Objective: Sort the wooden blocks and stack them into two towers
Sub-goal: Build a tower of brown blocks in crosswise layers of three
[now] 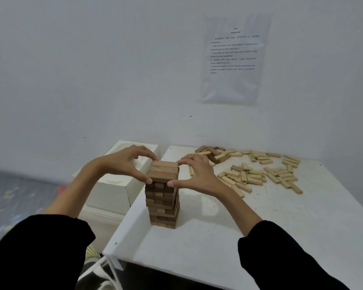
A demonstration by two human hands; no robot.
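A tower of dark brown wooden blocks stands near the left edge of the white table. My left hand and my right hand frame the tower's top layer from either side. Thumbs and forefingers of both hands pinch the top blocks at their corners. Several light blocks lie scattered flat on the far right of the table. A small heap with some dark blocks sits at the back by the wall.
A white box-like unit stands just left of the table, close behind my left hand. The wall carries a printed sheet. The table's front left corner lies near the tower's base.
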